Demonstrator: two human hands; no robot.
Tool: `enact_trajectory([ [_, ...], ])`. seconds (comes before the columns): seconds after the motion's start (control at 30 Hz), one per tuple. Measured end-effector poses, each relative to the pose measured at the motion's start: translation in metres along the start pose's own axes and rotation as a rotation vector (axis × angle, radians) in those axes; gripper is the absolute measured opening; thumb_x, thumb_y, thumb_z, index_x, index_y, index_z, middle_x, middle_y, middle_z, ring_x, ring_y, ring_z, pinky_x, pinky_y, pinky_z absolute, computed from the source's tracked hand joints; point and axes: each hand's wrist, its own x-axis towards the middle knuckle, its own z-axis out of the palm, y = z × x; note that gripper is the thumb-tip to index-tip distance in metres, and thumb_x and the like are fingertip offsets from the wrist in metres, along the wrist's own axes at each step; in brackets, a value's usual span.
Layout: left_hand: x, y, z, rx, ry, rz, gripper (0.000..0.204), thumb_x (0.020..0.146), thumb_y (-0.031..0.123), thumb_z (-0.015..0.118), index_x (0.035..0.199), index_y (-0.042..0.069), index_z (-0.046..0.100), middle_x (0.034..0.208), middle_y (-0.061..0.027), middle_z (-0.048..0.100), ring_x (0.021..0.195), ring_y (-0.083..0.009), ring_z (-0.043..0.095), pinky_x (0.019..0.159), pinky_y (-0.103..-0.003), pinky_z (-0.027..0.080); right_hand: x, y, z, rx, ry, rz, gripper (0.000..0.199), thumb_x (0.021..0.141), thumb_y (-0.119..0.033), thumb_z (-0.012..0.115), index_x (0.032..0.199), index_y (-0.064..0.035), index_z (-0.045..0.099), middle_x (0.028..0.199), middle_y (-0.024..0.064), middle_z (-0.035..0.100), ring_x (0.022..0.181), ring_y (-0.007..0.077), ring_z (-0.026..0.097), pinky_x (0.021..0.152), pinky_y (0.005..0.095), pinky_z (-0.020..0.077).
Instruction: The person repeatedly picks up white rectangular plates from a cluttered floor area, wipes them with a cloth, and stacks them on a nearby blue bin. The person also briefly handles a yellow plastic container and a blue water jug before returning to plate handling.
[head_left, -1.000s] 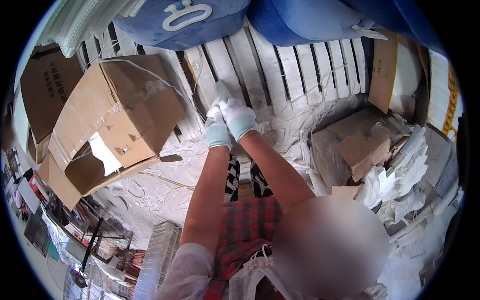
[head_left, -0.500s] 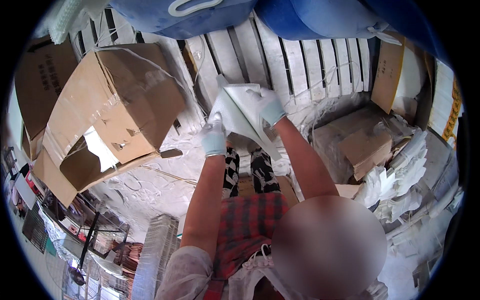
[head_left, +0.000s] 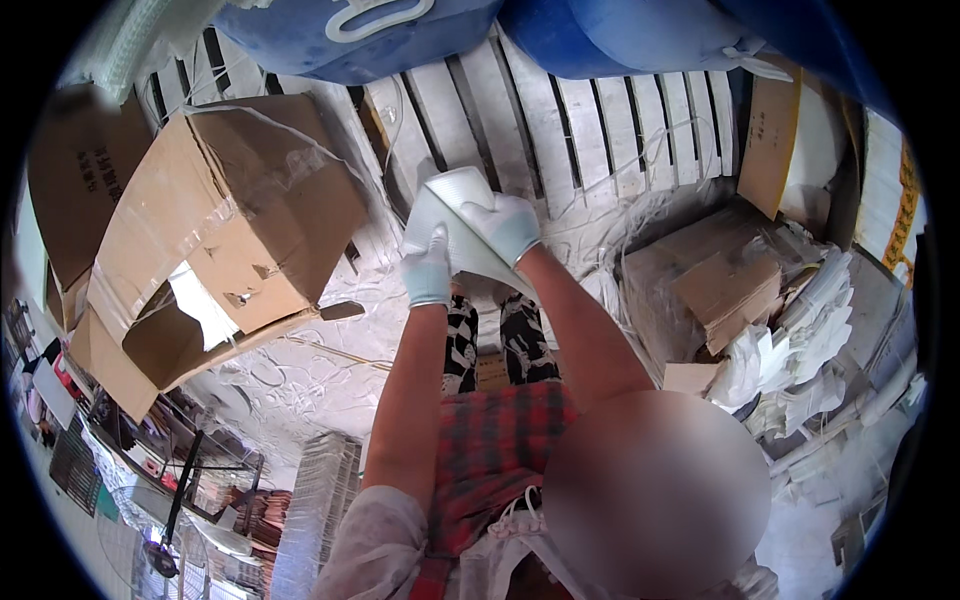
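Box (head_left: pixel 225 235): large cardboard carton, taped, flaps torn open, lying tilted at left on the littered floor.
Left hand (head_left: pixel 428 270): gloved, fingers pinching the lower left edge of the sheet.
Sheet (head_left: pixel 455 215): white, thin, folded, held up between both hands above the pallet (head_left: pixel 590 120). Judged light, limp, easily creased; best held at opposite edges.
Right hand (head_left: pixel 508 226): gloved, closed over the sheet's right side.
Paper stacks (head_left: pixel 800 350): white, heaped at right.
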Motion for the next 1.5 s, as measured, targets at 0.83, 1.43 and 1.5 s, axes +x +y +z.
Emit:
enact_trajectory([
  [0.83,-0.15,0.071,-0.271,0.279,-0.093,0.201,0.036,0.087,0.018,0.049,0.117,-0.002,0.046,0.106,-0.01,0.055,0.09,-0.0193,0.054,0.077,-0.034,0.047,-0.015,0.177,-0.178,0.568,0.239,0.245,0.039,0.09,-0.031,0.052,0.108,0.0041,0.057,0.095,0.0092,0.062,0.079,0.0113,0.057,0.069,0.027,0.046],
  [1.43,-0.146,-0.024,-0.261,-0.14,0.364,-0.225,0.068,0.086,0.058,0.043,0.12,-0.001,0.046,0.096,-0.008,0.057,0.09,-0.0214,0.055,0.082,-0.035,0.046,0.149,0.253,-0.081,-0.028,0.227,-0.038,0.044,0.083,-0.041,0.054,0.101,-0.0021,0.062,0.093,0.019,0.064,0.087,0.0318,0.06,0.077,0.0361,0.0465],
  [1.5,-0.155,-0.028,-0.243,0.021,0.337,-0.148,0.063,0.087,0.055,0.044,0.116,-0.001,0.048,0.092,-0.008,0.058,0.08,-0.0193,0.055,0.072,-0.032,0.047,0.173,0.294,-0.074,-0.058,0.249,-0.007,0.045,0.084,-0.043,0.051,0.1,-0.0026,0.063,0.092,0.0209,0.063,0.088,0.0346,0.059,0.076,0.0375,0.0463],
])
